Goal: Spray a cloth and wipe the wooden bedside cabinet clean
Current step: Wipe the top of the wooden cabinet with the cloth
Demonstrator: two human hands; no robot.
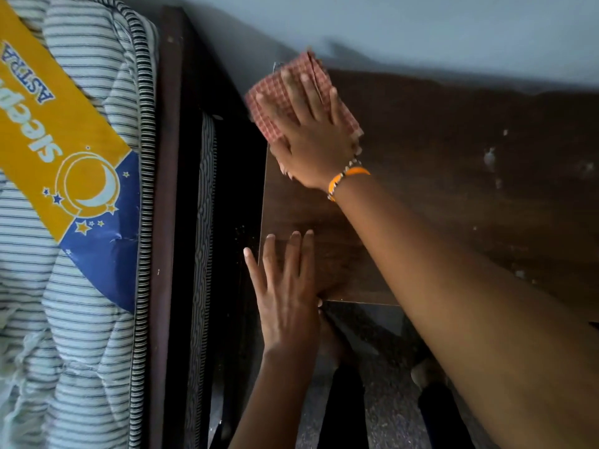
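Observation:
The dark wooden bedside cabinet (453,176) fills the right half of the head view, seen from above. A folded red-and-white checked cloth (275,92) lies at the cabinet top's far left corner. My right hand (311,137), with an orange wristband, presses flat on the cloth with its fingers spread over it. My left hand (285,286) rests flat, fingers apart, on the cabinet's near left corner and holds nothing. Pale specks and smears mark the top toward the right (491,160). No spray bottle is in view.
A striped mattress (84,286) with a yellow and blue label stands on the left, inside a dark bed frame (168,157). A narrow dark gap separates bed and cabinet. A pale wall (421,27) runs behind. Speckled floor (382,413) and my legs show below.

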